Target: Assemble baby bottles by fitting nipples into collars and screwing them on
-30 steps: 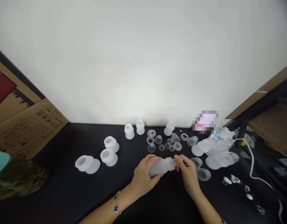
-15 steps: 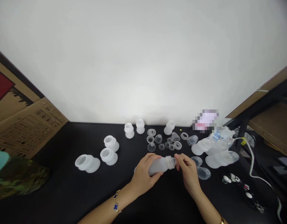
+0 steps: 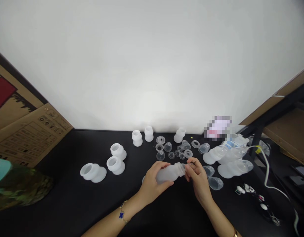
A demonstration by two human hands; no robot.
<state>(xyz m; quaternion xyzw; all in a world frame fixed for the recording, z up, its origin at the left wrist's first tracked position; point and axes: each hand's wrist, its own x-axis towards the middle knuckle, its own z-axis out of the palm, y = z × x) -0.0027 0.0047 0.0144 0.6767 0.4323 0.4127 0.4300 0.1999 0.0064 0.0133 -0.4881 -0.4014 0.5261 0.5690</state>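
My left hand (image 3: 151, 184) is wrapped around a frosted white baby bottle (image 3: 168, 173), which lies tilted with its neck toward the right. At the bottle's mouth sits a clear nipple (image 3: 183, 167). My right hand (image 3: 198, 179) pinches the tip of that nipple between thumb and fingers, which hide part of it. Just behind the hands lie several clear rings (image 3: 188, 153) and clear nipples or small domed caps (image 3: 168, 146). Beside my right hand are two clear domed covers (image 3: 215, 183), one partly behind the fingers.
Open white bottle bodies (image 3: 116, 165) stand on the black table (image 3: 68, 204) at left and back. Capped bottles (image 3: 234, 168) lie at right, near a bead string (image 3: 263, 206) and white cable (image 3: 266, 171). A cardboard box (image 3: 43, 131) and a large jar (image 3: 25, 189) flank the left.
My right fingers have shifted slightly and curled more around the nipple's tip. The bottle has moved a little to the left in my left hand. The other things stay put.
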